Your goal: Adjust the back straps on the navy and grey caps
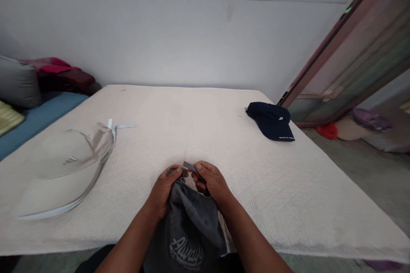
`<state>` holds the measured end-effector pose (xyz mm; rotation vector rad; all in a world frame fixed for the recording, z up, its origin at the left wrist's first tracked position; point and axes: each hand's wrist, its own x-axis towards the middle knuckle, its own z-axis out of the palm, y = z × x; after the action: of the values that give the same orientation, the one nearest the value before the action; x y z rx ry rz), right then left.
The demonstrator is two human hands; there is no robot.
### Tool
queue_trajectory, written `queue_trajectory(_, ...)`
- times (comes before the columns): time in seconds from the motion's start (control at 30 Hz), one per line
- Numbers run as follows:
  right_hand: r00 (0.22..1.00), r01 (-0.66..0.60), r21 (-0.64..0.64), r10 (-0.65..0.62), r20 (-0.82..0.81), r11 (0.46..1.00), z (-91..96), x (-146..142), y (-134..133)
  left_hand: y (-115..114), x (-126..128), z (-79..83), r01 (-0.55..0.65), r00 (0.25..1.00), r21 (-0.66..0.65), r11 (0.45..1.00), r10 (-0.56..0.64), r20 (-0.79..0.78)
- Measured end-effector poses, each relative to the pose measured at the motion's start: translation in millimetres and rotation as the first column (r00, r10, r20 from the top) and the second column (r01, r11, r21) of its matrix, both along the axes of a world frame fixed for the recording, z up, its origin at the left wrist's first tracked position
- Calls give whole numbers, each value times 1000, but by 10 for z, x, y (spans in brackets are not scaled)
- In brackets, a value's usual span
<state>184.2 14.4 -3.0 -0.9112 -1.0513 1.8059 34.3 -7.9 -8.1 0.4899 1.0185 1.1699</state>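
A dark grey cap (192, 217) with raised "Always" lettering hangs between my hands at the table's near edge, its back strap towards the far side. My left hand (165, 190) is closed on the strap's buckle end, thumb on top. Between the thumb and fingers of my right hand (213, 181) is the loose end of the strap (191, 166), its tip pointing towards the buckle (185, 172). Whether the tip touches the buckle I cannot tell. The cap's inside and part of its brim are hidden.
On the left of the white-covered table (198, 132) lies a pale wide-brimmed hat (64, 166) with ties. A navy cap (269, 119) sits at the right edge. Behind stands a white wall (179, 38); cushions (19, 81) are at far left, a sliding door (339, 59) at right.
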Motion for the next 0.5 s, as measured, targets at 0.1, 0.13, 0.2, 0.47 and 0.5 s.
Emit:
queue_trajectory(0.1, 1000, 14, 6, -14, 14, 1000, -20, -6, 18, 1, -11, 2, -13, 1000, 21, 1000, 14, -16)
queue_trajectory(0.13, 1000, 21, 10, -21, 21, 1000, -26, -4, 22, -1, -17, 4, -22, 1000, 14, 1000, 22, -5)
queue_trajectory(0.2, 998, 35, 25, -36, 52, 999, -33, 5, 27, -5, -29, 7, -37, 999, -10, 999, 38, 29)
queue_trajectory(0.47, 982, -58, 146, 31, 185, 988, -37, 11, 13, -16, -41, 29, -32, 989, -2, 999, 32, 144)
queue_trajectory(0.5, 986, -48, 120, 28, 167, 992, -43, 9, 12, -15, -40, 31, -35, 990, -6, 999, 35, 138)
